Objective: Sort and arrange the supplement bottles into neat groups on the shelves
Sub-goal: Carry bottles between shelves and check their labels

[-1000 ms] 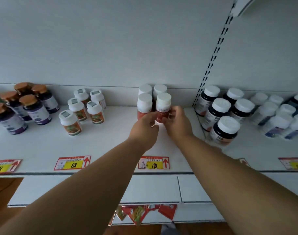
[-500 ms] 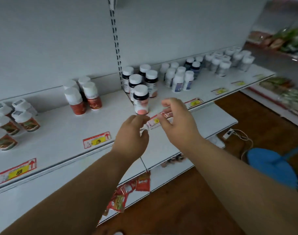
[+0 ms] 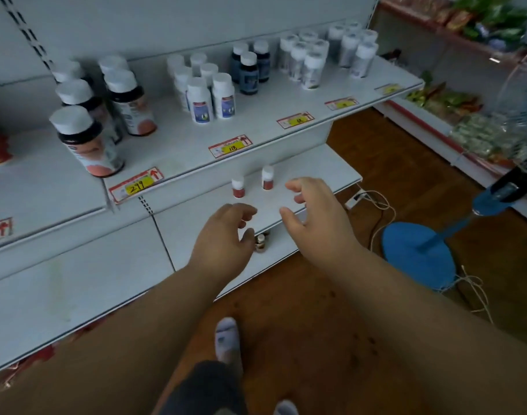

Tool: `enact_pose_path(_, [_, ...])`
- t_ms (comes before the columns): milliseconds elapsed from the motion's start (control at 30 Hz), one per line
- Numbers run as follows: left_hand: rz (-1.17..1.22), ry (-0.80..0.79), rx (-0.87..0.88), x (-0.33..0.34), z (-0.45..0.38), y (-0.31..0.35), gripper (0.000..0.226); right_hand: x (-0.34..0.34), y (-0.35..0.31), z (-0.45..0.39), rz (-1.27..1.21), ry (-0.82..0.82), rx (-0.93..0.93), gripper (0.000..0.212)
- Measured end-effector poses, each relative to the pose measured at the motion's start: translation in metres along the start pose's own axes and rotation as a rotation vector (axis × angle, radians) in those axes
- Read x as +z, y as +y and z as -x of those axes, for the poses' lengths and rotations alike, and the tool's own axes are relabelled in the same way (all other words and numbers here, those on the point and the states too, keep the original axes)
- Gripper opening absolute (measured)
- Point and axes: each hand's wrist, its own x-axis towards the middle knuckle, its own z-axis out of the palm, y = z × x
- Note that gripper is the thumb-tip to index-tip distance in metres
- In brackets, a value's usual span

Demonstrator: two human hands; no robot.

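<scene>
Hands are shown empty and held apart in front of the shelving: the left hand point(image 3: 226, 235) with fingers loosely curled, the right hand point(image 3: 313, 211) with fingers spread and slightly bent, nothing gripped by either. Two small red-labelled bottles point(image 3: 238, 187) with white caps are seen standing upright on the lower shelf point(image 3: 331, 175), just beyond the fingertips and apart from each other; the second bottle point(image 3: 267, 177) stands slightly farther back and to the right. The first is lined up nearer the left hand, the second nearer the right hand, so one bottle per hand is judged to be the likely pick. The long axis of each is vertical, and a grasp from the side or over the cap is therefore suggested. A small brown bottle point(image 3: 260, 243) is partly hidden behind the left thumb on a shelf lower down. On the upper shelf point(image 3: 178, 157), already grouped stock is displayed: dark bottles with peach labels point(image 3: 85, 142), white bottles with blue labels point(image 3: 210, 97), dark blue bottles point(image 3: 249, 71) and further white bottles point(image 3: 308, 59). Price tags point(image 3: 230, 146) are fixed along the shelf edge. A blue fan base point(image 3: 418, 256) is seen on the wooden floor.
</scene>
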Motion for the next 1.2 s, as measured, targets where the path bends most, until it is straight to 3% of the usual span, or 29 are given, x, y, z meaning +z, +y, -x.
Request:
enact_pose_path(200, [-0.032, -0.111, -0.119, 0.093, -0.091, -0.068, 0.034, 0.092, 0.095, -0.068, -0.086, -0.073, 0.128, 0.042])
enact_pose_path(400, [-0.032, -0.093, -0.293, 0.192, -0.177, -0.148, 0.038, 0.217, 0.201, -0.131, -0.223, -0.116, 0.286, 0.044])
enact_pose_path(533, [0.049, 0.003, -0.447, 0.237, -0.223, -0.207, 0.049, 0.300, 0.253, -0.177, -0.343, -0.137, 0.315, 0.037])
enact_pose_path(633, [0.119, 0.173, -0.549, 0.264, -0.256, -0.240, 0.053, 0.345, 0.273, -0.216, -0.379, -0.165, 0.251, 0.044])
enact_pose_path(733, [0.208, 0.285, -0.568, 0.284, -0.281, -0.263, 0.055, 0.372, 0.285, -0.252, -0.382, -0.221, 0.197, 0.053])
enact_pose_path(900, [0.225, 0.327, -0.537, 0.301, -0.316, -0.284, 0.050, 0.403, 0.298, -0.289, -0.392, -0.272, 0.127, 0.058])
enact_pose_path(1000, [0.037, 0.331, -0.438, 0.297, -0.323, -0.286, 0.031, 0.421, 0.288, -0.288, -0.543, -0.212, 0.113, 0.041])
enact_pose_path(1100, [0.087, 0.354, -0.427, 0.290, -0.311, -0.280, 0.025, 0.420, 0.279, -0.268, -0.646, -0.096, 0.178, 0.019])
enact_pose_path(1200, [0.201, 0.252, -0.472, 0.284, -0.282, -0.265, 0.024, 0.393, 0.280, -0.235, -0.614, -0.075, 0.220, 0.023])
